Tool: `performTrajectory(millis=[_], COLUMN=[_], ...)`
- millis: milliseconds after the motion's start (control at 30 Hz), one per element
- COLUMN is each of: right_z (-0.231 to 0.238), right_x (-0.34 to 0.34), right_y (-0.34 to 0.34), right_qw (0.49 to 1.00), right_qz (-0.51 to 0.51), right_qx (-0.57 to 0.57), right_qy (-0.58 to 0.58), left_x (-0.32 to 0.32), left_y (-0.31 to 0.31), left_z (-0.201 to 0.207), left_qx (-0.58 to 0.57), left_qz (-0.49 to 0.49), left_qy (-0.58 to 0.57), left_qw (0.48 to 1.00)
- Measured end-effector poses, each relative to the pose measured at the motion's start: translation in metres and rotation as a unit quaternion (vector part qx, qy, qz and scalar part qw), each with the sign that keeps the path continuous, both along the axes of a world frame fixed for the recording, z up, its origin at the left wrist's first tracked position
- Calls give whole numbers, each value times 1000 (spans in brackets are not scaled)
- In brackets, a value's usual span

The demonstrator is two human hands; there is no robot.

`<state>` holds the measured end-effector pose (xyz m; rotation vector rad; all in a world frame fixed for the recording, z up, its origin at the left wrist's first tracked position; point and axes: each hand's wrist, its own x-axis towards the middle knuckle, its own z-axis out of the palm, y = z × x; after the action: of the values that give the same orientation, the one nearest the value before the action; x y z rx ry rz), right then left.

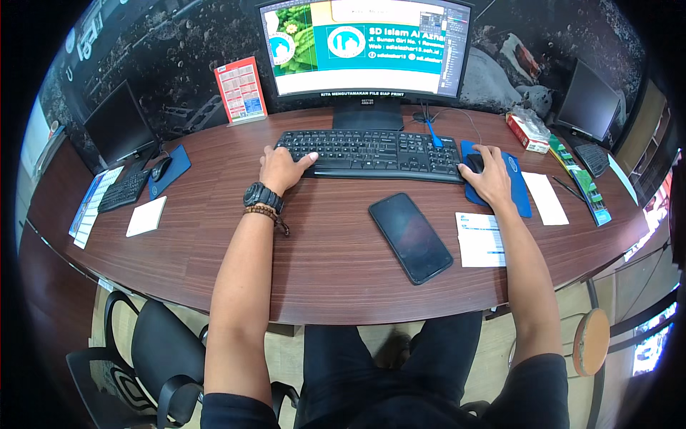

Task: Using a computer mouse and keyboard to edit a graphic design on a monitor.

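My left hand rests on the left end of a black keyboard, fingers spread over the keys; a black watch and a bead bracelet circle its wrist. My right hand covers a black mouse on a blue mouse pad to the right of the keyboard. Behind the keyboard stands a lit monitor showing a green and teal design. A black phone lies face up on the brown desk between my forearms.
A white slip lies beside the phone, more paper right of the pad. At the left are a second keyboard, mouse, dark monitor and white notepad. A red calendar stands behind. Another monitor sits far right.
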<state>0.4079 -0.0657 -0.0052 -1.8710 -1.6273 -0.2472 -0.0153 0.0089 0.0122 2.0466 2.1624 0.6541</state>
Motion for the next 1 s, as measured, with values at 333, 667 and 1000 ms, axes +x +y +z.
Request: performTrajectory(millis=[333, 667, 1000], right_z=[-11, -12, -11], right_x=[18, 18, 18], right_y=[7, 7, 6], right_qw=[997, 995, 995], right_qz=[50, 65, 61], right_qx=[16, 49, 42], right_qy=[64, 62, 67], left_x=[-2, -2, -1], left_y=[0, 0, -1], left_z=[-6, -5, -3], left_qx=[37, 15, 9], left_qz=[11, 7, 10], left_qy=[-7, -6, -5], left_qw=[999, 1000, 1000])
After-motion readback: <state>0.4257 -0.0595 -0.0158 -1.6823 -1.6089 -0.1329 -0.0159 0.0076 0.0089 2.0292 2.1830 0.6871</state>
